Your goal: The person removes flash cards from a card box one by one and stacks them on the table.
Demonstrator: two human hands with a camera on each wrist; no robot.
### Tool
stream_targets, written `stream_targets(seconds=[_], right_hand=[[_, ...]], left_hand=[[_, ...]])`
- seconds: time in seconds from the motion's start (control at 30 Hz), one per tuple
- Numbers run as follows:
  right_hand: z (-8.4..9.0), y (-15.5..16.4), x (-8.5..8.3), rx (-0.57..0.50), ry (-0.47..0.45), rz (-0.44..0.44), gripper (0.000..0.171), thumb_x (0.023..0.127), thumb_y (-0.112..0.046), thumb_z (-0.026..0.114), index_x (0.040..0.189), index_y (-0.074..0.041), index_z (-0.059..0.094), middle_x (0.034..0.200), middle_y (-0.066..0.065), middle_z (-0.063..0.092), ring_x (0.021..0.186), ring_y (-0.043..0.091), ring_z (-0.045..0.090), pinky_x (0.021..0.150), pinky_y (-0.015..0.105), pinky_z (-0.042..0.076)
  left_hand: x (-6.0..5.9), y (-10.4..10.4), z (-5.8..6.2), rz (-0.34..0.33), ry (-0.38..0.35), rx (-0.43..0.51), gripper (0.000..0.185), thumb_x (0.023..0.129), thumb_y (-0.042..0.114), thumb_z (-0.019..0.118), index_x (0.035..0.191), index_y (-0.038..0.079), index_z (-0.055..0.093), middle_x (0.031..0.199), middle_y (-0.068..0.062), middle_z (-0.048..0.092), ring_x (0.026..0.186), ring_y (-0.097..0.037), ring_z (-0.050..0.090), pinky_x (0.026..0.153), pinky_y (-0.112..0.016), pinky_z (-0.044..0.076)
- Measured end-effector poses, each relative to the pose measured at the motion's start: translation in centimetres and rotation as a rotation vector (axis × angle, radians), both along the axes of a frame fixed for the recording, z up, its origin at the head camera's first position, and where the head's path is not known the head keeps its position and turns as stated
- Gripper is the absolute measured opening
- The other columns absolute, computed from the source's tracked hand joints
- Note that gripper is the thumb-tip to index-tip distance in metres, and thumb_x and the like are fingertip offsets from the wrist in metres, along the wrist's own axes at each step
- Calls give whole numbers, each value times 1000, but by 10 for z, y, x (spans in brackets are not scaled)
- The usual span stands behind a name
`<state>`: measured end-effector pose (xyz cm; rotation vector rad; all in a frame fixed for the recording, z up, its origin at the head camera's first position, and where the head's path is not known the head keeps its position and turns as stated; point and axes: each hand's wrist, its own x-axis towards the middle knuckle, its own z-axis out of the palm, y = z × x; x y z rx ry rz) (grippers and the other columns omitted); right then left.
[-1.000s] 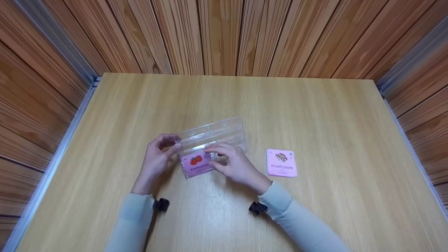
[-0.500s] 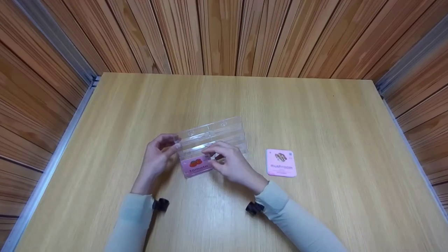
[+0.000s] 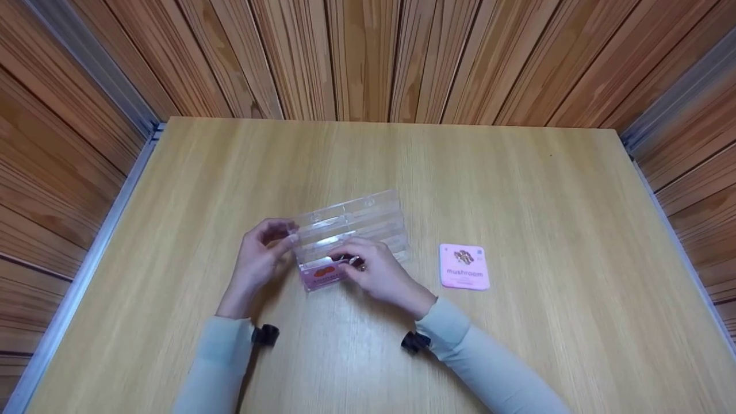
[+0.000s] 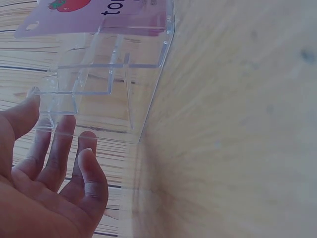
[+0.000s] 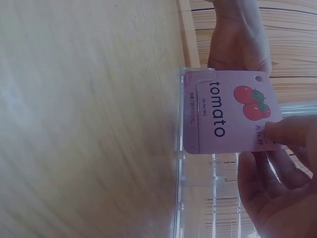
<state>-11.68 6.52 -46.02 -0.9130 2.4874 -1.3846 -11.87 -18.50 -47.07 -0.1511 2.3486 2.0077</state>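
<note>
A clear plastic tiered stand [image 3: 368, 215] sits angled on the table, left of the middle in the head view. My left hand [image 3: 260, 256] grips its left end; the left wrist view has the thumb on one side of the plastic and fingertips on the other. My right hand [image 3: 380, 273] pinches the right edge of a pink tomato card [image 5: 225, 111] between thumb and fingers. That card stands with its lower edge inside the lip of the front tier. In the head view its face looks foreshortened and partly covered by the right hand.
To the right of the stand, a pink mushroom card [image 3: 464, 267] lies face up on the wooden table [image 3: 546, 201]. Wood-plank walls [image 3: 368, 57] rise behind and at both sides. A dark wrist camera [image 3: 415, 342] sits at the right cuff.
The tomato card has tipped more upright, so less of its face shows in the head view. My right hand has shifted slightly left with it; the left hand stays put on the stand.
</note>
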Motion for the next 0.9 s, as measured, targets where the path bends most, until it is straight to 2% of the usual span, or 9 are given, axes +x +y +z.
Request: stream_targets(seconds=[0.17, 0.33, 0.5, 0.67, 0.9], right_hand=[[-2, 0, 0, -19, 5, 3, 21, 91, -5, 70, 111, -11, 73, 109, -2, 70, 96, 12, 64, 84, 29, 53], [-3, 1, 0, -40, 0, 6, 16, 89, -3, 71, 104, -10, 74, 103, -1, 71, 94, 12, 65, 84, 28, 53], [-2, 4, 0, -60, -21, -13, 15, 90, -2, 70, 104, -9, 74, 100, 0, 70, 89, 13, 66, 78, 26, 55], [5, 9, -2, -112, -10, -56, 17, 89, 1, 70, 103, -7, 74, 99, 0, 71, 86, 12, 65, 74, 27, 55], [17, 20, -4, -171, -17, -95, 19, 88, 2, 71, 103, -8, 74, 103, 0, 71, 89, 15, 66, 77, 32, 56]], left_hand=[[0, -1, 1, -10, 6, -4, 31, 95, 14, 68, 124, 6, 61, 120, -10, 62, 113, -23, 55, 101, -40, 42], [0, 0, 0, 0, 9, -13, 32, 95, 12, 69, 124, 4, 60, 120, -11, 62, 112, -23, 56, 101, -38, 43], [1, 3, 0, 14, -9, -9, 31, 95, 11, 68, 124, 3, 60, 120, -12, 62, 113, -24, 56, 101, -37, 43], [1, 1, 1, 7, -37, -2, 32, 96, 13, 68, 126, 5, 59, 122, -11, 61, 114, -23, 54, 103, -38, 41], [0, 0, 2, -2, -41, 6, 35, 95, 12, 67, 129, 5, 58, 125, -11, 60, 117, -23, 54, 104, -38, 40]])
